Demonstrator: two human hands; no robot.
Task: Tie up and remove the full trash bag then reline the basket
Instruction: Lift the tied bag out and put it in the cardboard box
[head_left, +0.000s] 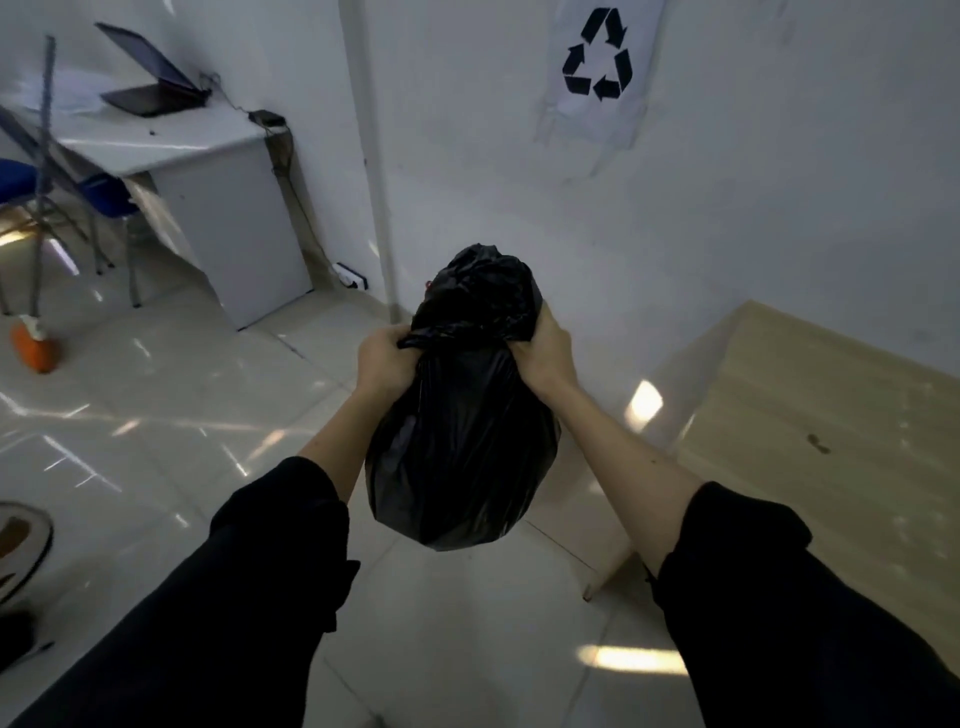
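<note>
A full black trash bag hangs in the air in front of me, above the tiled floor. Its neck is gathered and twisted, with loose plastic bunched above the pinch. My left hand grips the neck from the left side. My right hand grips the neck and the bunched top from the right. Both forearms are bare below pushed-up black sleeves. No basket shows in this view.
A light wooden table stands at the right. A white desk with a laptop is at the back left, with blue chairs and an orange broom head. A recycling sign hangs on the wall.
</note>
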